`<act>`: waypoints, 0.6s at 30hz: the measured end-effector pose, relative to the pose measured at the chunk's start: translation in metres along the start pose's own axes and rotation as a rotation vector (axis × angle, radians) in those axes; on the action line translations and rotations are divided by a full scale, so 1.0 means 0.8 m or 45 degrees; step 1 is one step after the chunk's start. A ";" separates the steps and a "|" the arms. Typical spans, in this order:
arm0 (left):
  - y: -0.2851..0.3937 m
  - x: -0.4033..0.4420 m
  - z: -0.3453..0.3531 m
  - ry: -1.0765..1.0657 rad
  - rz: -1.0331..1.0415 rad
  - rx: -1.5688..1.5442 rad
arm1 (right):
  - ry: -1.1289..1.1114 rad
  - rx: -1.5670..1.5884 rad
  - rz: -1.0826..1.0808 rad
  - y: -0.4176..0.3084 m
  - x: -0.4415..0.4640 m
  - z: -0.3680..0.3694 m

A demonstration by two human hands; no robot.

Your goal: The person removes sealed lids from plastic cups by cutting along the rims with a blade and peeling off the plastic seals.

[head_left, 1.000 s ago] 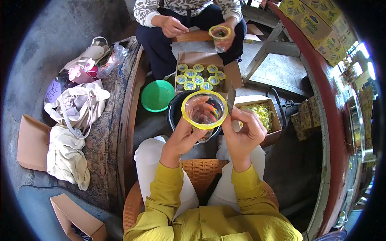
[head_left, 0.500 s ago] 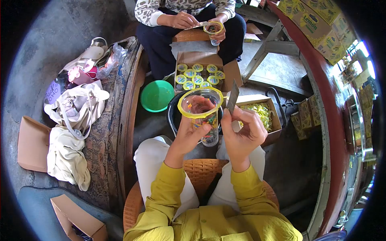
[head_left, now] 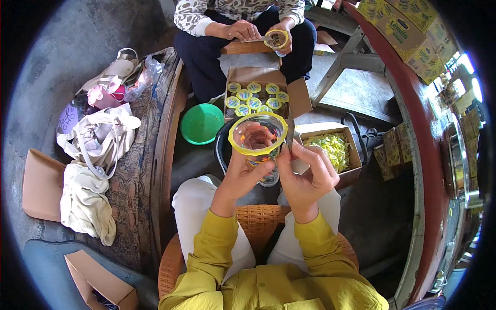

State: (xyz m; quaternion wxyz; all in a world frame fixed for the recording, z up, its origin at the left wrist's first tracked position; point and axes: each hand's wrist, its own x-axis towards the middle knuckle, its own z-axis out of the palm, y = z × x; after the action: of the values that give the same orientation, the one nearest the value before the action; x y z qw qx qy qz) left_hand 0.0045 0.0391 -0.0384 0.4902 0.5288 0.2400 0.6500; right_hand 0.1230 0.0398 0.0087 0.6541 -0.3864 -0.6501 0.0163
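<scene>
A clear plastic cup [head_left: 257, 140] with a yellow rim and colourful print is wrapped in the fingers of my left hand [head_left: 237, 178]. Its open top faces up towards me. My right hand [head_left: 308, 173] pinches a thin grey blade [head_left: 290, 127], which stands upright against the right side of the yellow rim. Just beyond the cup, a cardboard box [head_left: 264, 75] holds several cups with yellow-edged lids. Right of my hands, another box [head_left: 351, 173] is filled with yellow strips [head_left: 330, 148].
Opposite me sits a person [head_left: 235, 28] holding a yellow-rimmed cup [head_left: 276, 39] and a thin blade. A green basin [head_left: 202, 124] and a dark bucket [head_left: 223, 147] are nearby. Bags [head_left: 106, 135] lie on the left bench; a wooden frame [head_left: 361, 63] stands at right.
The blade in my right hand has moved from beyond the rim's right side back against it. The cup has tilted slightly. The person opposite has brought their blade to their cup.
</scene>
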 end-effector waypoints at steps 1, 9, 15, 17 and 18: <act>0.001 0.001 0.000 0.003 0.006 0.027 | 0.008 -0.026 -0.016 0.001 0.000 0.000; -0.004 0.001 -0.006 -0.075 -0.028 0.152 | 0.043 -0.067 -0.001 0.008 0.004 0.001; -0.002 0.000 -0.002 -0.094 -0.010 0.161 | 0.018 0.179 0.148 0.019 0.005 -0.004; 0.000 0.000 -0.001 -0.082 -0.014 0.105 | 0.052 0.216 0.199 0.019 0.002 -0.003; 0.001 0.001 -0.001 -0.076 -0.015 0.077 | 0.061 0.212 0.185 0.018 0.002 -0.003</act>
State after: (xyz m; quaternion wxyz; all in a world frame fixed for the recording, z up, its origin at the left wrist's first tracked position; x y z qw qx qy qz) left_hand 0.0034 0.0397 -0.0373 0.4848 0.5612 0.2479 0.6234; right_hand 0.1324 0.0495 0.0030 0.6965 -0.3770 -0.6009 0.1084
